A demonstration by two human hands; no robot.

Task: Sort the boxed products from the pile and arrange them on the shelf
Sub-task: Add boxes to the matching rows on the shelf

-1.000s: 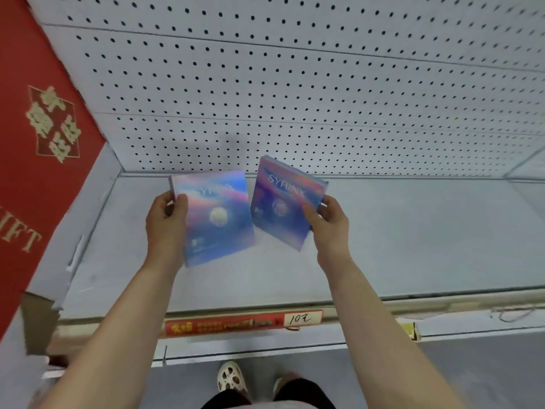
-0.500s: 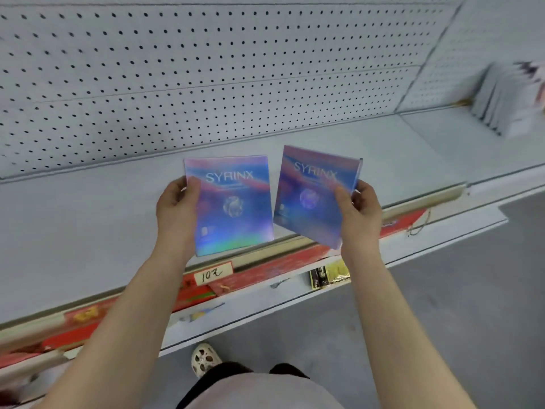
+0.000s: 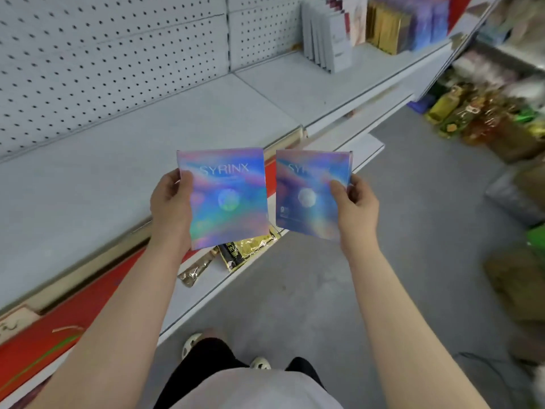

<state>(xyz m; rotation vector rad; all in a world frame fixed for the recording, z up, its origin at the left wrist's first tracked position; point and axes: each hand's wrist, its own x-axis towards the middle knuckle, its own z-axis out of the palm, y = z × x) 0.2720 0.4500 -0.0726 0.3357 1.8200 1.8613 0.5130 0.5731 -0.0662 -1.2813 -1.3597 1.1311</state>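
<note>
Glossy, stiff, light boxes: left hand (image 3: 169,208) grips one box (image 3: 227,199) by its edge, right hand (image 3: 355,208) pinches the other (image 3: 309,190).

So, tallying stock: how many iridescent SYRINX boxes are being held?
2: one iridescent SYRINX box in the left hand, the other box in the right hand. None seems hidden.
</note>
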